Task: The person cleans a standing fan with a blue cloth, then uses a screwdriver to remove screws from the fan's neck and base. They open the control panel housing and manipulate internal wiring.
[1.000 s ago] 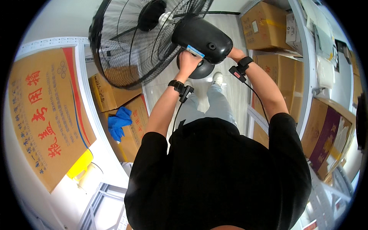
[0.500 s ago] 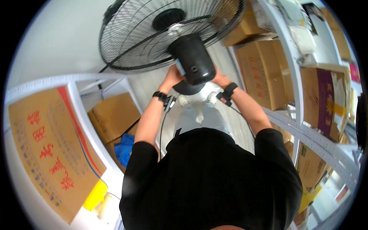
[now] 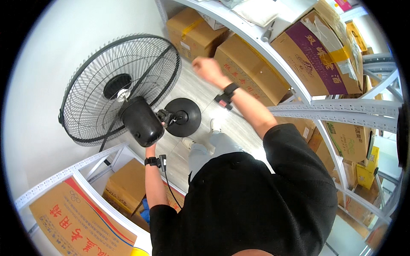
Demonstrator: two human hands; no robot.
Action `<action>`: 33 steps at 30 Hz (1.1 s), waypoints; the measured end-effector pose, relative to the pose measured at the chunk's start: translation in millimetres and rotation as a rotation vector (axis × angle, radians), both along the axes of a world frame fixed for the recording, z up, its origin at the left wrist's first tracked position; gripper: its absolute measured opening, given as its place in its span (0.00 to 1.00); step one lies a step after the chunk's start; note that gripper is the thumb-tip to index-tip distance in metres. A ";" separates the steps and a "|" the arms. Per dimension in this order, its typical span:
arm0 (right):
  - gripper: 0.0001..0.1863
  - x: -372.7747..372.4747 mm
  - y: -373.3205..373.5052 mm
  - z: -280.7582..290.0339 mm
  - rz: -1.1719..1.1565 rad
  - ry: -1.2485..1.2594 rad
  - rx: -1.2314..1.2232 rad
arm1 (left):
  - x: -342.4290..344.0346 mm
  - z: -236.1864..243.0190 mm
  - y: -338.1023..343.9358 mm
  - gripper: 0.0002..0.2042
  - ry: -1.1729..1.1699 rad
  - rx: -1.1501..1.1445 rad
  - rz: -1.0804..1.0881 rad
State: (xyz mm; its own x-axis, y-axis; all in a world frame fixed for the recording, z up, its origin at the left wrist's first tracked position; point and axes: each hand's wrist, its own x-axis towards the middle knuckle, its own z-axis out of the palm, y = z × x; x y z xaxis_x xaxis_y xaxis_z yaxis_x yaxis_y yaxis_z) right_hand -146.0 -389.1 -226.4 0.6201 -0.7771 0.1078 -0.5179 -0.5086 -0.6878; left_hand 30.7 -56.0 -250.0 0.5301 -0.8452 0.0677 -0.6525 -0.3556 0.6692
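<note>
A large black pedestal fan point(image 3: 142, 120) stands at the left, its wire cage tilted toward the wall and its round base point(image 3: 192, 119) on the floor. My left hand point(image 3: 151, 149) is at the fan's neck behind the motor housing. The housing hides most of it; a fingertip shows beside the bracket, so it appears to grip there. Away from the fan, my right hand point(image 3: 208, 70) is raised in front of the cardboard boxes at the right. Its fingers are curled in, slightly blurred, with nothing visible in them. Each wrist wears a black strap with a small cabled device.
White metal shelving point(image 3: 299, 81) runs along the right, holding cardboard boxes point(image 3: 252, 68) and a purple-banded carton point(image 3: 316, 55). At the lower left, another shelf point(image 3: 92, 187) bears a large carton point(image 3: 81, 217). A white wall point(image 3: 106, 21) rises behind the fan; my shoes point(image 3: 215, 125) are near its base.
My right hand has let go of the fan and moved away to the right. The view has turned, and the fan now appears lower and farther left, with its base showing.
</note>
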 end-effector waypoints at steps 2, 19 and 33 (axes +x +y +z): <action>0.10 -52.8 -57.9 25.9 -0.260 -0.032 -0.162 | -2.0 0.3 -9.4 0.26 -0.141 0.033 0.024; 0.15 -174.5 -275.8 5.2 -0.153 0.817 -0.251 | 10.3 -34.0 -3.6 0.35 -0.423 -0.010 0.093; 0.29 -143.0 -59.4 102.7 -0.431 -0.001 0.184 | 26.4 -69.7 13.0 0.34 0.048 -0.223 0.136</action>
